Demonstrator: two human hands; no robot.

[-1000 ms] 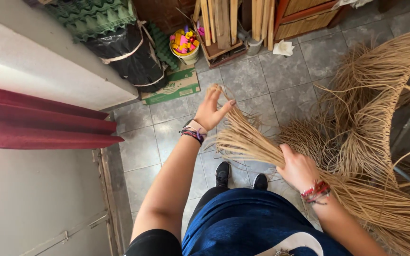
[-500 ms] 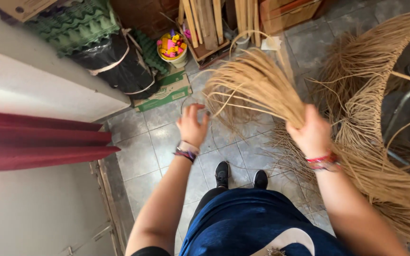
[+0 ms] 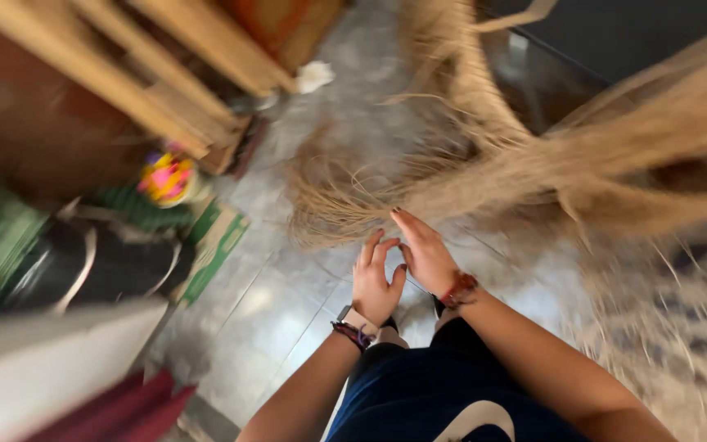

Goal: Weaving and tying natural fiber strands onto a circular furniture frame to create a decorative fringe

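Now we have brought our left hand [image 3: 376, 282] and right hand [image 3: 425, 254] together, fingers loose and open, holding nothing. The straw bundle [image 3: 484, 184] that our right hand gripped before hangs at twelve o'clock, just touching the fingertips.

You stand on a grey tiled floor [image 3: 288, 311]; wooden slats [image 3: 165, 74] lean upper left, a white ledge [image 3: 51, 360] lower left, all motion-blurred.

- We see bare tiled floor [image 3: 288, 303] open left of our hands.
- Straw fibres [image 3: 550, 176] hang across ahead and to the right.
- Wooden slats [image 3: 165, 78], a black bag [image 3: 92, 266] and a colourful tub [image 3: 167, 178] crowd the left.
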